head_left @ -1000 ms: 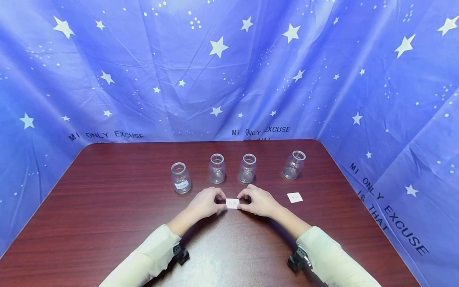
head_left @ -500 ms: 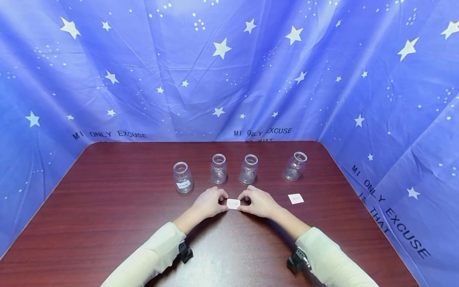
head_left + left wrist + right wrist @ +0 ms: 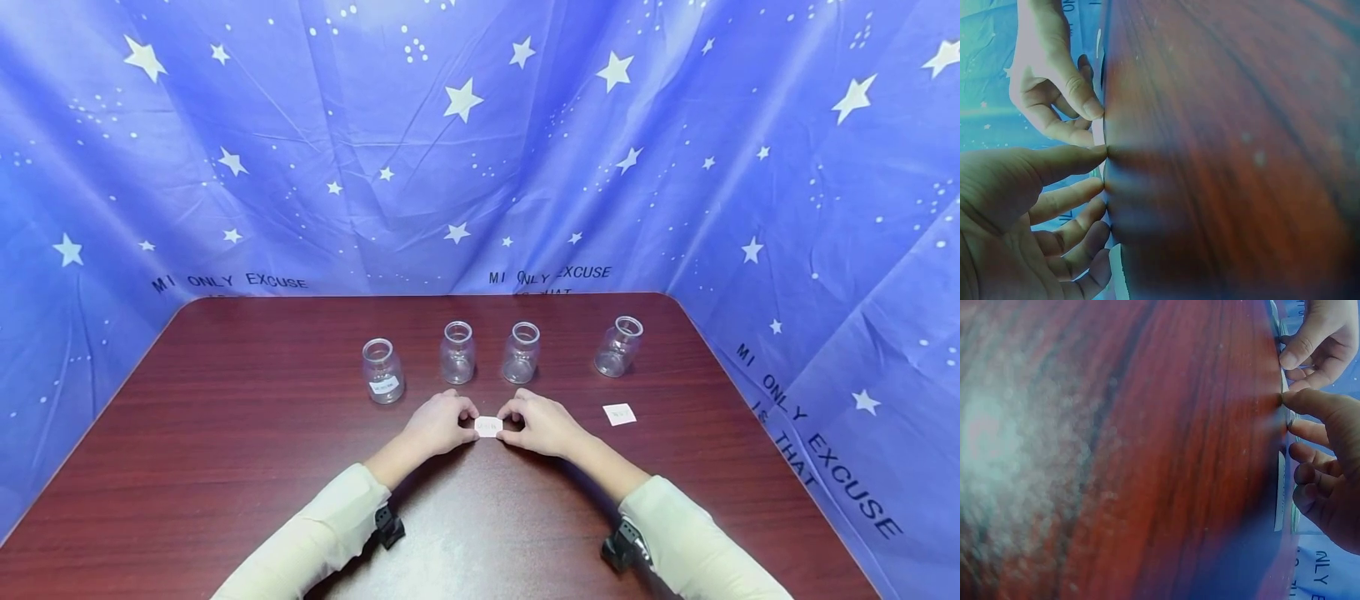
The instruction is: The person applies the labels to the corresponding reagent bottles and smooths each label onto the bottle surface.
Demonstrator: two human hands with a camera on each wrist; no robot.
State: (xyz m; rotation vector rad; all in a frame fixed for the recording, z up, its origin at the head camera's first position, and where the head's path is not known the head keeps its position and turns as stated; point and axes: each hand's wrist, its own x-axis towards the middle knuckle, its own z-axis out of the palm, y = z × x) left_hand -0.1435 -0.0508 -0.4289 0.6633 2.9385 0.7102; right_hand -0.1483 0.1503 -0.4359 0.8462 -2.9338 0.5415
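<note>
A small white paper label (image 3: pixel 488 427) with faint handwriting lies at or just above the tabletop, between the hands. My left hand (image 3: pixel 437 423) pinches its left end with thumb and index finger at the corners. On the other end, my right hand (image 3: pixel 547 425) does the same. In the left wrist view the left hand's thumb (image 3: pixel 1072 161) reaches the label's edge. A clear glass jar (image 3: pixel 382 367) at left bears a similar label (image 3: pixel 384 385). Two unlabelled jars, one left (image 3: pixel 457 354) and one right (image 3: pixel 521 354), stand just beyond the hands.
Farther right stands another clear jar (image 3: pixel 618 347), with a loose white label (image 3: pixel 619 414) lying in front of it. The dark red wooden table (image 3: pixel 225 400) ends at a blue star-printed curtain (image 3: pixel 390 150) behind and at the sides.
The head view has shifted slightly. Both hands keep their pinch on the label, which has barely moved.
</note>
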